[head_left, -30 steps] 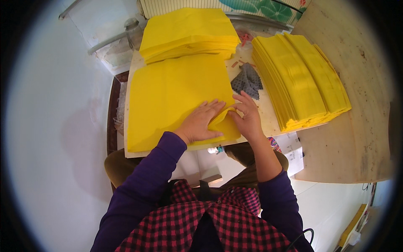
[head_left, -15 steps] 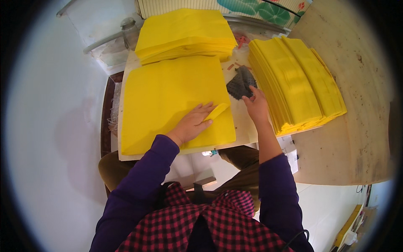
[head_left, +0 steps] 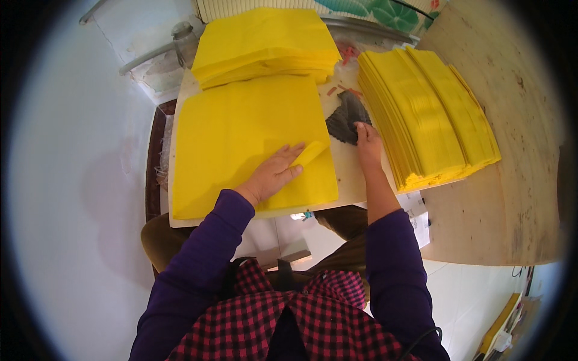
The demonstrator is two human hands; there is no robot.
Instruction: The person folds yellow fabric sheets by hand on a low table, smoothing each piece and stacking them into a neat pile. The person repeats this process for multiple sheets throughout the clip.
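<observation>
A yellow fabric-like sheet lies flat on top of others in front of me. My left hand rests on it, fingers stretched out and thumb apart. A narrow folded yellow piece lies beside those fingers, its near end by the thumb; whether it is loose or part of the sheet I cannot tell. To the right, my right hand pinches the near right edge of a crumpled dark grey cloth on the board. The fingers under the cloth are partly hidden.
Beyond the sheet stands a taller yellow stack. On the right, folded yellow pieces are packed in a thick pile. Small reddish strips lie behind the cloth. A glass jar stands at the back left. A wooden panel borders the right.
My right hand has closed on the dark cloth, which it only reached toward before, and the cloth has shifted shape. The left hand stays almost in place.
</observation>
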